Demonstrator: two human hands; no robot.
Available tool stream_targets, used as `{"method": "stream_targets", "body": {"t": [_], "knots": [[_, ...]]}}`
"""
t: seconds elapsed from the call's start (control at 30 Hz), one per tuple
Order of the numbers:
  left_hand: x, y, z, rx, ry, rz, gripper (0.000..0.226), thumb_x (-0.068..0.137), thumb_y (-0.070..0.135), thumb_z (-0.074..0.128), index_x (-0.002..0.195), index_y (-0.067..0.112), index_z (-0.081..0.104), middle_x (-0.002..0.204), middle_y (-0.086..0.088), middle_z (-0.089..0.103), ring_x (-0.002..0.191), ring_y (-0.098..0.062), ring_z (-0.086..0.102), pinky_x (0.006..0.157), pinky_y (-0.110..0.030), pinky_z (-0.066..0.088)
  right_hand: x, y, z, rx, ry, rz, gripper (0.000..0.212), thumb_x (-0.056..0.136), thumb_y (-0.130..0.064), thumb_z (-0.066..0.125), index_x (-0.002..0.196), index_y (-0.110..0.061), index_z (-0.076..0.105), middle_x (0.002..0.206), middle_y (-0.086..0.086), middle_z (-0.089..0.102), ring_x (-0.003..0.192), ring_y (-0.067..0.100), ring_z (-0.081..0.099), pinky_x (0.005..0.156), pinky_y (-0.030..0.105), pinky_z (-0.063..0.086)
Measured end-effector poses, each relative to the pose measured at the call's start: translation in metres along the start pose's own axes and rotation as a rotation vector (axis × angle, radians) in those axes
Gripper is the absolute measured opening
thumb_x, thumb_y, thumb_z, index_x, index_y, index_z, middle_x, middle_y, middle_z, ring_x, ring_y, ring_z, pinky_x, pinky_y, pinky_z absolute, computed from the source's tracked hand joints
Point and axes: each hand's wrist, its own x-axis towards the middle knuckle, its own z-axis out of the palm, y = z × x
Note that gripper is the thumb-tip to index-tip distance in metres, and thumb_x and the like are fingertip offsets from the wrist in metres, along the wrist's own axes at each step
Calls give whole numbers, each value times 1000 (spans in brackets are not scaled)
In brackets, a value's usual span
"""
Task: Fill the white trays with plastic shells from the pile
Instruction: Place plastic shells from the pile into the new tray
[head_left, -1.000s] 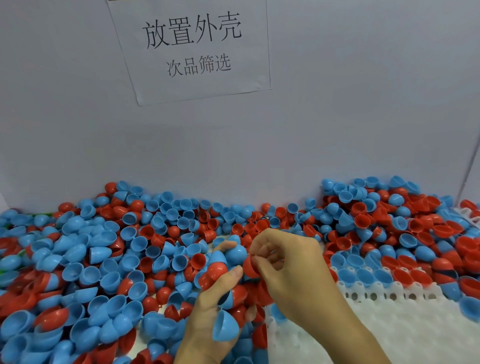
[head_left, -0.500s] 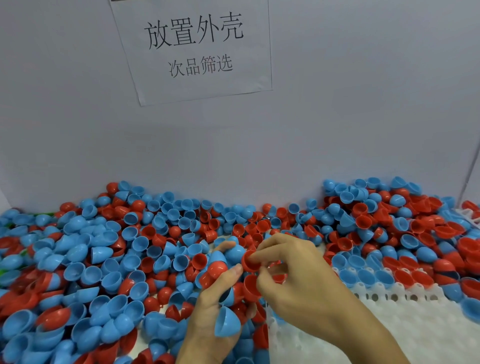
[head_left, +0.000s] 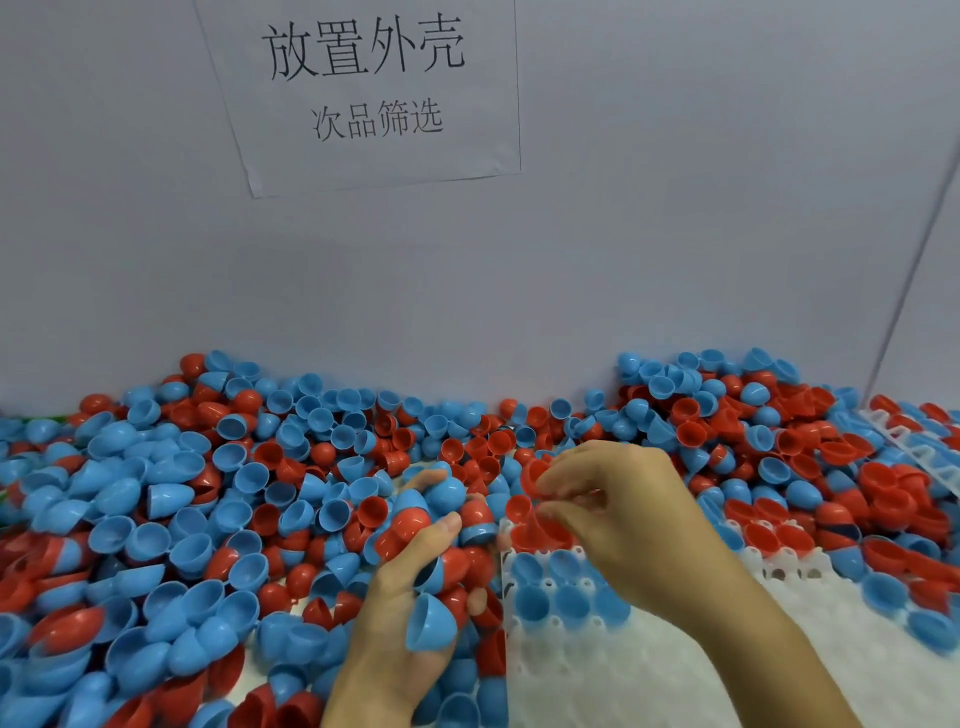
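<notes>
Grey wall panels (head_left: 675, 234) back the work surface, with a paper sign (head_left: 374, 88) in printed Chinese characters fixed high on them. Below the sign, a pile of blue and red plastic shells (head_left: 182, 493) spreads from the far left edge across to the right. Just left of the white tray (head_left: 597, 670), the left hand (head_left: 410, 618) lies palm up, fingers curled round a handful of shells; a blue shell (head_left: 431, 623) sits open-side up on the palm, with red and blue ones stacked toward the fingertips. Over the tray's far left corner, the right hand (head_left: 618, 525) pinches a red shell (head_left: 540, 525) between thumb and forefinger, low above the cells. Blue shells (head_left: 566, 587) already sit in the tray's near cells beneath that hand. Right of the tray, more shells lie heaped over a second white tray (head_left: 914, 452) at the edge.
</notes>
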Motion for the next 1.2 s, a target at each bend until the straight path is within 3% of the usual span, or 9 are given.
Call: {"method": "stream_targets", "body": {"t": [0.07,0.13,0.27,0.5,0.83,1.03,1.2], "knots": [[-2,1,-3,-2,-6,-11,38,74,6,72,104,29,73,94,-16,67,78,-29,65,38,-25,46,-5,19,-19,-50,15,84,17,85,-13,76,101,-17,77,77,-23,64,78,-13,64,65,1,47],[-1,1,-3,8,-2,-17,41,75,6,74,109,29,71,94,-16,67,78,-30,68,38,-25,45,-10,39,-35,-145,-7,165,18,87,-13,74,105,-17,77,84,-18,68,73,-6,66,62,3,48],[-4,3,-1,-12,-16,-20,35,80,11,65,110,29,71,95,-16,68,78,-30,71,39,-25,46,-20,65,-44,-360,-129,264,18,93,-12,67,104,-23,76,103,-10,70,81,2,64,72,17,56],[-5,2,-2,-8,-33,-12,40,72,17,72,110,30,71,98,-16,68,80,-30,66,39,-25,46,-31,69,-6,-581,-213,210,8,91,-23,68,94,-24,76,103,-12,54,89,6,56,77,27,55],[-1,0,-6,-6,-52,-22,34,82,13,63,109,32,71,96,-16,69,80,-30,71,39,-25,46,-30,71,-3,-615,-275,216,15,93,-13,64,103,-16,74,112,-7,56,91,14,64,80,31,58],[-1,-1,-7,9,-53,-5,35,81,15,63,112,30,70,98,-17,70,81,-30,71,40,-26,47,-34,61,-3,-541,-138,91,23,100,-29,55,120,-25,65,118,-13,59,102,9,59,87,25,54],[-1,-1,-8,12,-51,-16,35,83,13,63,113,29,69,99,-18,68,82,-31,70,40,-26,46,-39,54,12,-497,-186,4,25,102,-30,49,120,-26,66,118,-14,58,101,8,56,88,27,54]]}}
